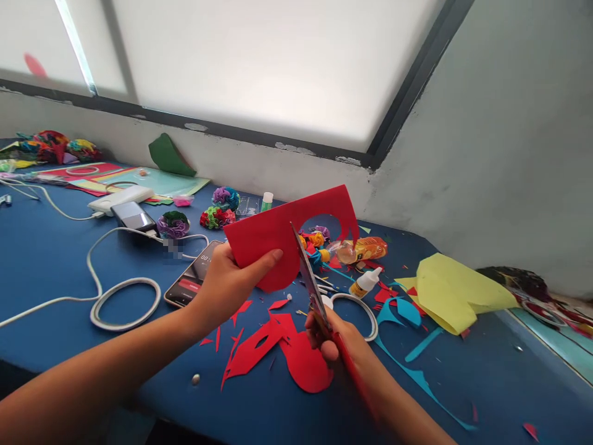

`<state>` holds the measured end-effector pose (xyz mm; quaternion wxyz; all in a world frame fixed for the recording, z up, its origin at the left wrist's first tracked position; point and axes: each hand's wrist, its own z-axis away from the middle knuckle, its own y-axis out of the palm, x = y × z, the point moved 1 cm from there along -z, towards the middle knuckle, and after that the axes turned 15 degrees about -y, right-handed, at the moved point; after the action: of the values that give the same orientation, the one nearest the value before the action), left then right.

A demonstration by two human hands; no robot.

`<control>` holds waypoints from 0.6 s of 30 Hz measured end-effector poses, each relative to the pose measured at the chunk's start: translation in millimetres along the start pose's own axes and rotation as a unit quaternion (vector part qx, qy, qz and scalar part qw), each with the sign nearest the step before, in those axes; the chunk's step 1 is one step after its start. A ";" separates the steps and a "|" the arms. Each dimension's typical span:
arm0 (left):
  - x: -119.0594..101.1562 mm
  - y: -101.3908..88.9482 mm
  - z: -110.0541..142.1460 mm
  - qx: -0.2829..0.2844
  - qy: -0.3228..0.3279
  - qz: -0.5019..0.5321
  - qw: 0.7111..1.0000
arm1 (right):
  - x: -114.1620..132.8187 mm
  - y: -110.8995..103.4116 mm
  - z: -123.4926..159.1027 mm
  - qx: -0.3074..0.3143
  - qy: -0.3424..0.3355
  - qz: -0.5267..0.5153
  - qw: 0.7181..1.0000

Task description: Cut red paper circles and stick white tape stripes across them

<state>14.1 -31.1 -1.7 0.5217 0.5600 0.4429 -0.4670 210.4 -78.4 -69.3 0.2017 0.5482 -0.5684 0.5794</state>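
My left hand [231, 278] grips a sheet of red paper [264, 232] by its lower left part, thumb flat on top. A curved piece has been cut away from the sheet's right side, leaving a ragged strip there. In my right hand [343, 340] is a pair of scissors [311, 278], blades pointing up and to the left at the sheet's cut edge; the blades look nearly closed. Below the hands, a rounded red paper piece [308, 364] and a red offcut with a slit [254, 352] lie on the blue table [194, 346].
A phone [185, 284] lies left of my hands, near a roll of tape [125, 303] and a white cable. To the right are a glue bottle [365, 282], an orange-labelled plastic bottle [365, 249], blue paper strips [424, 377] and crumpled yellow paper [456, 290]. Paper flowers [173, 224] stand behind.
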 end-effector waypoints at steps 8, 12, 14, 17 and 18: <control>-2.5 -1.1 0.9 -0.051 0.026 0.007 0.998 | -0.5 1.5 1.3 0.003 0.004 -0.012 1.000; -3.1 -1.4 1.8 -0.041 0.039 -0.007 0.998 | 0.5 2.4 2.8 0.008 0.008 -0.019 1.000; -3.5 -1.2 2.3 -0.038 0.047 -0.007 0.998 | 0.6 2.4 2.9 0.003 0.013 -0.024 1.000; -4.2 -0.7 2.7 -0.040 0.056 -0.001 0.998 | 0.4 2.2 2.6 -0.005 0.019 -0.037 0.999; -4.4 -0.5 2.9 -0.040 0.058 0.000 0.998 | 0.3 2.2 2.7 -0.003 0.018 -0.041 0.999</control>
<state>12.7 -34.0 2.5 0.5173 0.5645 0.4908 -0.4157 209.5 -81.4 -70.7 0.2364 0.5600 -0.5436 0.5788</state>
